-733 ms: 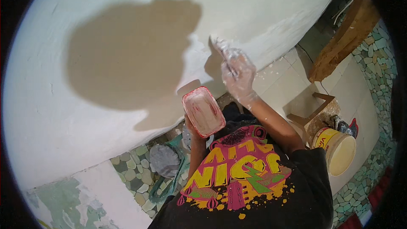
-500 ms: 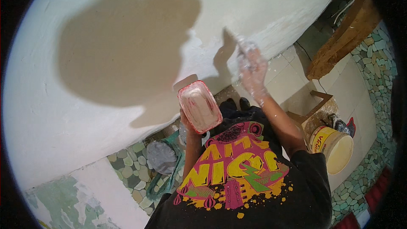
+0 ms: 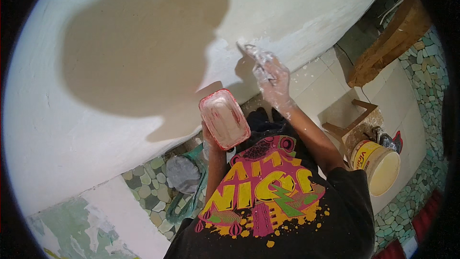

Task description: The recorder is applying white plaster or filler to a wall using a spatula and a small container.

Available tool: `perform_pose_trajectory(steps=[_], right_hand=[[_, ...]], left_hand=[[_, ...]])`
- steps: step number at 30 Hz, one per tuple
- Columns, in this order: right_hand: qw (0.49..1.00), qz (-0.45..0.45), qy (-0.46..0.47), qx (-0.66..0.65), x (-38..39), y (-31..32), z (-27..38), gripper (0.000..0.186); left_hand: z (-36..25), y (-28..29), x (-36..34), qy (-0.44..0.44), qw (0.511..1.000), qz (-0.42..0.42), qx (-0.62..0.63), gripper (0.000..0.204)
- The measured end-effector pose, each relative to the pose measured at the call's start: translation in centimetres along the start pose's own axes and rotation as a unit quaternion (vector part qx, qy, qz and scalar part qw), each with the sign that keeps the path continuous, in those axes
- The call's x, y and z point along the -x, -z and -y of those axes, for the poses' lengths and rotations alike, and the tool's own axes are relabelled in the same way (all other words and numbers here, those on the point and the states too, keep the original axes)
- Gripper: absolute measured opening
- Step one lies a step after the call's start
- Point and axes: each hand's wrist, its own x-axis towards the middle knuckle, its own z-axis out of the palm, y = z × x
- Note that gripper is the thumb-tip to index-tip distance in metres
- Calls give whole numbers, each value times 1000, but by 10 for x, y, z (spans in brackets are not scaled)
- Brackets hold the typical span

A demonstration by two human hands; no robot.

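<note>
My left hand (image 3: pixel 209 138) is closed round the side of a red rectangular tub (image 3: pixel 225 119), tilted so that its inside shows. Pale, whitish paste coats the tub's floor and walls, with red streaks showing through. White smears cover my right hand (image 3: pixel 273 77), whose fingers are wrapped round a putty knife (image 3: pixel 243 48). The knife is seen nearly edge-on and most of its handle is hidden in the fist. Its blade end is at the white wall (image 3: pixel 282 14); whether it touches cannot be told. Patches of fresh paste lie on the wall around it.
To the right, a small wooden stool (image 3: pixel 366 122) stands on pale tiles beside a yellow-and-white bucket (image 3: pixel 383 172). A thick wooden post (image 3: pixel 390 38) rises behind them. Down left, a grey round object (image 3: pixel 183 174) and a green hose-like strip (image 3: pixel 179 208) lie on pebble-patterned flooring.
My right hand has moved left and slightly down along the wall with the putty knife. The tub in my left hand has barely shifted.
</note>
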Motion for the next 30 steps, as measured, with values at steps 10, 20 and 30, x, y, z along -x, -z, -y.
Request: perform_pose_trajectory(steps=[10,20,30], right_hand=[[926,-5,242,290,-17,14,-20,55],[884,73,255,385,0,-9,-77,55],[981,8,-45,191,45,21,-60,47]], left_hand=[[5,19,14,21,999,-32,27,73],[4,34,18,13,999,-42,21,69],[1,29,17,26,999,-30,32,68]])
